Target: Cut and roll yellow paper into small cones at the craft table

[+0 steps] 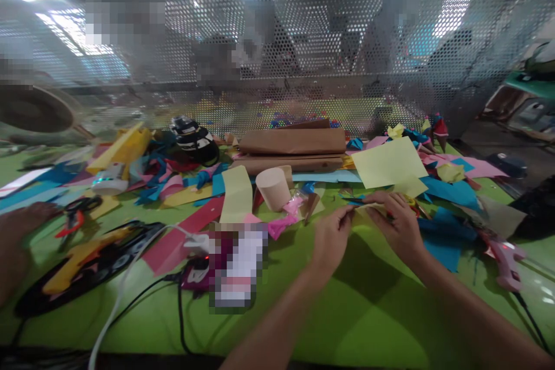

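Observation:
My left hand (332,235) and my right hand (396,222) meet over the green table (373,312), fingers pinched on a small pale-yellow paper piece (362,208) between them. A red-handled tool (390,215), perhaps scissors, shows under my right fingers; I cannot tell whether they grip it. Just beyond lies a large light-yellow sheet (388,163). A tan paper cone (272,188) and a pink scrap (281,222) lie left of my left hand.
Coloured paper scraps cover the table's far half. Brown paper rolls (292,141) lie at the back by a perforated metal screen (303,40). Scissors (76,211), cables and a white plug (197,243) are left. A pink glue gun (507,260) lies right. Another person's arm (17,243) rests far left.

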`<act>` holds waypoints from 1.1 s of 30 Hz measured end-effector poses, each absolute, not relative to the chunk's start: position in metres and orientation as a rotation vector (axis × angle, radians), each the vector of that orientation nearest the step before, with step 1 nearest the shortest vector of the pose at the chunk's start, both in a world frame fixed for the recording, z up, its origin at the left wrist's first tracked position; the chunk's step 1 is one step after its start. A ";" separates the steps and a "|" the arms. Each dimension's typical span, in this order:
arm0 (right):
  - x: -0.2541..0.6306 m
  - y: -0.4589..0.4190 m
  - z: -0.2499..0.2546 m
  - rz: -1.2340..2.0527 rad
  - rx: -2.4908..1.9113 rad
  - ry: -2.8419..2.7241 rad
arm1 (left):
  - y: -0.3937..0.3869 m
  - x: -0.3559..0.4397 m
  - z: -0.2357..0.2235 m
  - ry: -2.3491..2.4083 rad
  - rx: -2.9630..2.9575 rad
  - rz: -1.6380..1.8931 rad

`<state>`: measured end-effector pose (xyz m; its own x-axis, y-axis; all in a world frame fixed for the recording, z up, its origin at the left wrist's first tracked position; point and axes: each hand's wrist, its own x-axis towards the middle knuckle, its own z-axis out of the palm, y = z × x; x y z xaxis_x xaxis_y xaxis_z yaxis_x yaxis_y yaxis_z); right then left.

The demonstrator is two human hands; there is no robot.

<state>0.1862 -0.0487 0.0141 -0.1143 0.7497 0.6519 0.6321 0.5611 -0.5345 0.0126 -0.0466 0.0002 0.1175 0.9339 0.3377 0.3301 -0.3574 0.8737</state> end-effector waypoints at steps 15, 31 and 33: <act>0.193 -0.038 0.009 0.880 -1.231 -1.640 | -0.035 0.001 0.003 1.039 1.627 1.181; 0.199 -0.040 0.008 1.491 -1.113 -1.343 | -0.028 -0.012 0.014 0.955 1.453 1.039; 0.198 -0.040 0.008 1.453 -1.111 -1.399 | -0.028 -0.013 0.014 0.956 1.461 1.030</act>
